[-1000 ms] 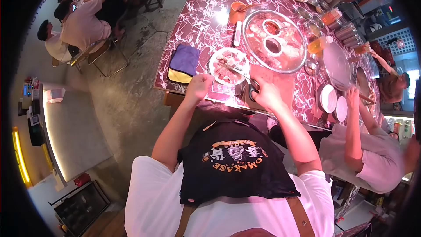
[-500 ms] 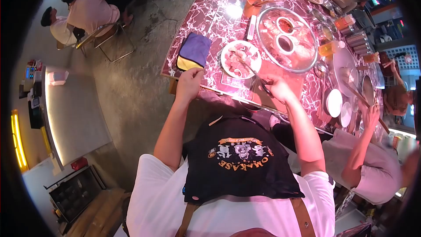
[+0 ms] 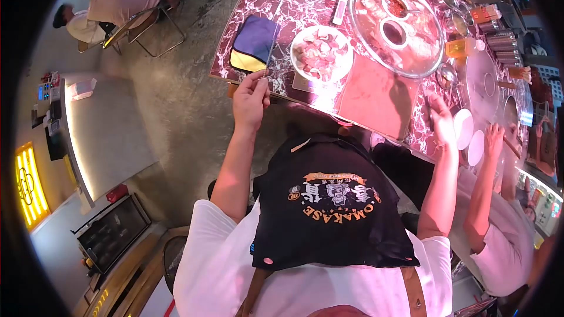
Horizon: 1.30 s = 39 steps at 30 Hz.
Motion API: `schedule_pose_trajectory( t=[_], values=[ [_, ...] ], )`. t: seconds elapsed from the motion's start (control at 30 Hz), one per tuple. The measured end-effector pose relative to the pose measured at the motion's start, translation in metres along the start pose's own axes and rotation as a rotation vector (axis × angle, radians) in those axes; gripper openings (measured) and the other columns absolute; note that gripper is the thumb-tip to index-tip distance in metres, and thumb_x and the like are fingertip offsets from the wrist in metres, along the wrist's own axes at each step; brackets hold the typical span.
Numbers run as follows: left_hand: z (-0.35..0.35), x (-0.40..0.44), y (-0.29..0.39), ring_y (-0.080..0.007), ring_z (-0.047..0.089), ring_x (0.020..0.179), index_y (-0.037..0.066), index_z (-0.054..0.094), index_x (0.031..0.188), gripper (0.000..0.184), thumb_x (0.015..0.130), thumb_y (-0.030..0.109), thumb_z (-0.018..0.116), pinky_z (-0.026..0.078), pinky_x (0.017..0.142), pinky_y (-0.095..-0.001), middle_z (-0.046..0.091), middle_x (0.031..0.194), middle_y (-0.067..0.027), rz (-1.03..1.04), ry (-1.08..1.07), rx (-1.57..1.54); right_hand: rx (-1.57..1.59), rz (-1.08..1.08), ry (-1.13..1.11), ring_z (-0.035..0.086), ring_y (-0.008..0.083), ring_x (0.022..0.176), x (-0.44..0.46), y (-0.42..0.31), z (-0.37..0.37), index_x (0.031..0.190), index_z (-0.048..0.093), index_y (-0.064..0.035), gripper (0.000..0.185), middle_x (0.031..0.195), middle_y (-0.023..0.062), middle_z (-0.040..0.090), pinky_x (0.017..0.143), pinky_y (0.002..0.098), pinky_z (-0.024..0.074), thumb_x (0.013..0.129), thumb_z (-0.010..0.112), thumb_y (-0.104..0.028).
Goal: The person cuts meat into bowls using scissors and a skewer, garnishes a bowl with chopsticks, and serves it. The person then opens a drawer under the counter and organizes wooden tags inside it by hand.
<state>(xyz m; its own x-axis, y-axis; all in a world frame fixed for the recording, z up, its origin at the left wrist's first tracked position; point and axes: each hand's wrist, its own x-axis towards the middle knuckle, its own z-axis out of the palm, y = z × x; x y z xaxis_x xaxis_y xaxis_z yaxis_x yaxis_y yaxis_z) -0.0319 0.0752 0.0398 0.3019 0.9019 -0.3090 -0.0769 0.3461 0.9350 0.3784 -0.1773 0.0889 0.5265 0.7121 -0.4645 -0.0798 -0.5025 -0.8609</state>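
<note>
My right hand [image 3: 442, 122] is over the table's right front side, closed around dark-handled scissors [image 3: 430, 104], which are partly hidden and blurred. My left hand [image 3: 250, 104] is at the front edge, just below a folded purple and yellow cloth [image 3: 256, 38]. Its fingers are curled together, and whatever they hold, if anything, cannot be made out. Between the hands, a white bowl [image 3: 295, 66] contains pale pink chopped pieces [image 3: 322, 51] that look like raw meat. Right of it lies a reddish-brown board [image 3: 370, 97] with a shadow across it.
Behind the board stands a large round clear-rimmed platter [image 3: 436, 64] of food with two sauce cups [image 3: 392, 33]. Two white plates [image 3: 463, 129] and a drink jug [image 3: 460, 48] are at the right. A co-worker's arm [image 3: 483, 182] reaches in beside me.
My right hand has swung right with the scissors, away from the white bowl and past the board. My left hand stays near the table edge by the cloth. The camera view has shifted slightly.
</note>
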Motion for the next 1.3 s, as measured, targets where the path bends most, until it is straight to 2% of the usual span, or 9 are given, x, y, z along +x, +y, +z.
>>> schedule_pose_trajectory(
  t=[0.07,0.2,0.3,0.37,0.53,0.9,1.07,1.2,1.3],
  values=[
    [0.027,-0.004,0.003,-0.0025,0.047,0.058,0.001,0.065,0.122,0.024,0.100,0.010,0.059,0.037,0.051,-0.0185,0.056,0.075,0.0028,0.015,-0.022,0.058,0.037,-0.013,0.163,0.053,0.0028,0.073,0.019,0.007,-0.023,0.141,0.051,-0.0101,0.049,0.105,-0.0004,0.065,0.060,0.0179,0.0410,0.096,0.047,0.007],
    [0.104,-0.011,0.000,-0.0049,0.052,0.064,0.000,0.067,0.117,0.022,0.098,0.009,0.062,0.043,0.057,-0.0215,0.061,0.080,0.0013,0.115,-0.073,0.350,-0.206,-0.084,0.138,0.059,0.0102,0.078,0.055,0.039,-0.087,0.132,0.058,-0.0091,0.041,0.108,0.0038,0.067,0.064,0.0234,0.0475,0.093,0.057,0.003],
    [0.175,-0.005,-0.022,-0.0081,0.057,0.069,0.000,0.069,0.111,0.019,0.096,0.009,0.063,0.046,0.063,-0.0249,0.065,0.082,-0.0014,0.299,-0.119,0.594,-0.485,-0.201,0.266,0.067,0.0287,0.106,0.087,0.082,-0.123,0.128,0.062,-0.0080,0.048,0.113,0.0165,0.070,0.097,0.0374,0.0506,0.081,0.071,-0.013],
    [0.214,0.009,-0.041,-0.0118,0.059,0.069,0.001,0.070,0.110,0.019,0.094,0.010,0.065,0.048,0.064,-0.0290,0.066,0.076,-0.0062,0.314,-0.180,0.677,-0.521,-0.034,0.234,0.066,0.0308,0.113,0.089,0.067,-0.126,0.130,0.061,-0.0069,0.049,0.118,0.0183,0.070,0.100,0.0392,0.0492,0.083,0.070,-0.016],
    [0.307,0.053,-0.033,-0.0387,0.070,0.083,0.010,0.071,0.106,0.018,0.094,0.017,0.060,0.054,0.072,-0.0462,0.071,0.090,-0.0189,0.535,-0.357,1.021,-0.604,0.089,0.232,0.065,0.0356,0.113,0.093,0.029,-0.134,0.131,0.060,-0.0075,0.053,0.119,0.0196,0.069,0.099,0.0415,0.0498,0.082,0.070,-0.025],
    [0.425,0.169,-0.041,-0.0394,0.070,0.088,0.018,0.074,0.102,0.022,0.091,0.023,0.056,0.055,0.079,-0.0503,0.072,0.092,-0.0176,0.575,-0.601,1.524,-0.889,0.045,0.205,0.065,0.0415,0.106,0.122,0.048,-0.092,0.125,0.057,-0.0084,0.047,0.111,0.0227,0.065,0.095,0.0496,0.0514,0.083,0.064,-0.029],
    [0.475,0.209,-0.021,-0.0397,0.070,0.096,0.016,0.074,0.107,0.028,0.086,0.018,0.055,0.055,0.085,-0.0495,0.073,0.102,-0.0191,0.478,-0.622,1.725,-0.795,0.107,0.122,0.066,0.0402,0.105,0.114,0.041,-0.107,0.128,0.059,-0.0096,0.050,0.112,0.0224,0.067,0.092,0.0490,0.0526,0.082,0.065,-0.029],
    [0.499,0.234,-0.035,-0.0364,0.071,0.099,0.008,0.075,0.104,0.026,0.086,0.015,0.057,0.057,0.085,-0.0458,0.073,0.107,-0.0186,0.270,-0.602,1.670,-0.725,0.108,0.111,0.066,0.0377,0.106,0.113,0.036,-0.124,0.126,0.062,-0.0101,0.049,0.109,0.0208,0.070,0.093,0.0466,0.0516,0.081,0.067,-0.029],
    [0.486,0.246,-0.063,-0.0358,0.070,0.102,0.015,0.075,0.105,0.027,0.084,0.017,0.059,0.055,0.088,-0.0458,0.073,0.108,-0.0154,0.251,-0.686,1.509,-0.669,0.111,0.097,0.066,0.0377,0.108,0.106,0.015,-0.147,0.127,0.063,-0.0084,0.052,0.110,0.0207,0.070,0.094,0.0454,0.0504,0.079,0.071,-0.029]
  ],
)
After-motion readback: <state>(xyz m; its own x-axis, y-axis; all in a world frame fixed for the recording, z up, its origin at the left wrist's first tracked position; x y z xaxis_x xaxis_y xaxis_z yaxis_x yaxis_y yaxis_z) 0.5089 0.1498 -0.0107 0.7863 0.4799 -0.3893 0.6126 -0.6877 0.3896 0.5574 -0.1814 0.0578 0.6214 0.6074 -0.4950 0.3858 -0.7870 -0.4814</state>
